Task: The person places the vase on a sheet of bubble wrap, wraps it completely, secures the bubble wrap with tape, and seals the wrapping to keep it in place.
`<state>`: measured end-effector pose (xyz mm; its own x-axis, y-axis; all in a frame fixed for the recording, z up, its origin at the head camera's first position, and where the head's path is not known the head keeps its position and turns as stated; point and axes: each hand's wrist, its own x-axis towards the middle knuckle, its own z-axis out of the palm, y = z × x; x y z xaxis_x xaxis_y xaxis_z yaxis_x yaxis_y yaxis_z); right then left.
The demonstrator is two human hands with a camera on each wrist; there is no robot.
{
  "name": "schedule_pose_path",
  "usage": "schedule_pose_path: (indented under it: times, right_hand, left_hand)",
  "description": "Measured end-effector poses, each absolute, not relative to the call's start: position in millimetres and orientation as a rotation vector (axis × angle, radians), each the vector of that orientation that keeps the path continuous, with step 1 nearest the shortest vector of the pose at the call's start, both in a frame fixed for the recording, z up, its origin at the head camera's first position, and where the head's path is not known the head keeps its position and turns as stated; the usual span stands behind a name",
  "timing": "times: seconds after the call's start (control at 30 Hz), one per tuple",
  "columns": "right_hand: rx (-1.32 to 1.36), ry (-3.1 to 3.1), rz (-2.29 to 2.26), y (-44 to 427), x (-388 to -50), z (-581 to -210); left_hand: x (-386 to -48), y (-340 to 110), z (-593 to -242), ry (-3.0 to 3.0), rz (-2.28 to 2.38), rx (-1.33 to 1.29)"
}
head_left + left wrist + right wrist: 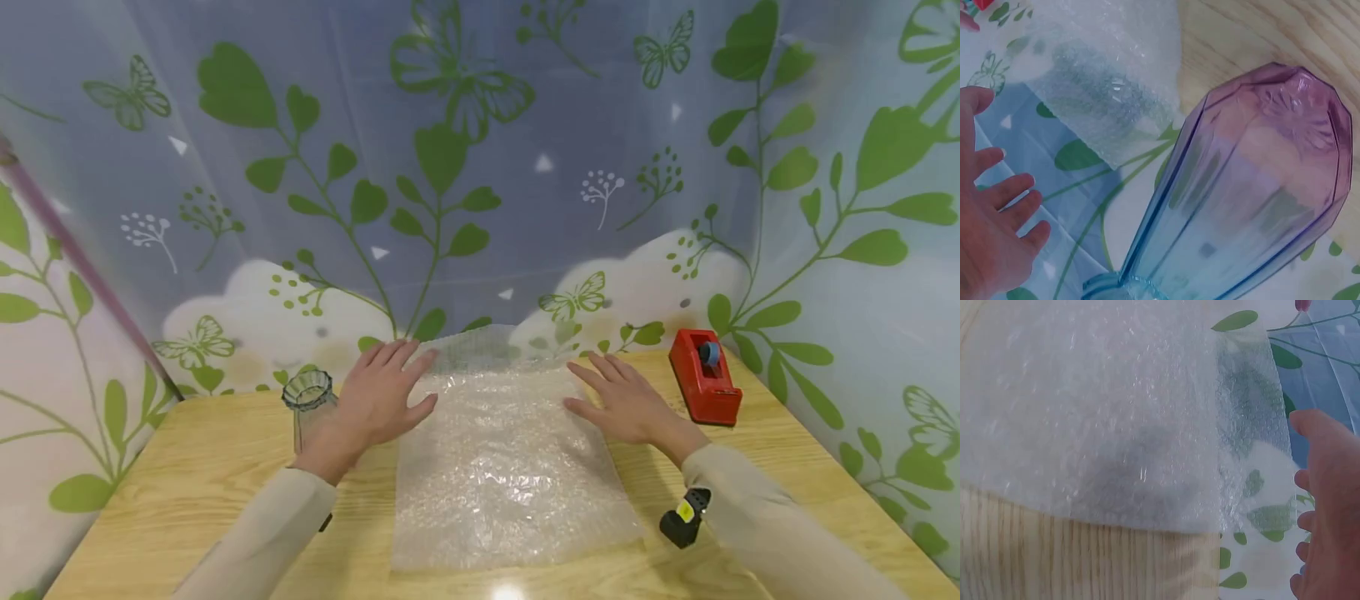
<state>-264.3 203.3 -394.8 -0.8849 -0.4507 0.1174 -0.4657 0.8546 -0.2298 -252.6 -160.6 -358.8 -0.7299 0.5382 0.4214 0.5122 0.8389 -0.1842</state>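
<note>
A sheet of clear bubble wrap (pixel 510 475) lies spread on the wooden table, its far edge bent up against the printed curtain. Over its upper left side is my left hand (pixel 375 400), fingers spread and holding nothing. My right hand (pixel 626 404) is at the upper right side, likewise spread and holding nothing. Whether either hand touches the wrap I cannot tell. Just left of my left hand stands a faceted glass vase (pixel 307 396), partly hidden by that hand; in the left wrist view the vase (pixel 1260 169) fades from blue at its mouth to purple at its base.
A red tape dispenser (pixel 705 379) with a blue roll stands at the table's back right, beyond my right hand. Leaf-printed curtain (pixel 480 208) encloses the back and both sides of the wooden table (pixel 225 467).
</note>
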Motion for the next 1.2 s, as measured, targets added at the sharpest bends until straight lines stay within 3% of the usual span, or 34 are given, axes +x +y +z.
schedule_pose_path:
  times: [1.2]
  right_hand:
    - [0.918,-2.914,0.491,121.5,-265.0,-398.8]
  left_hand:
    - [-239.2,-225.9,-336.6,-2.443,-0.24,-0.546]
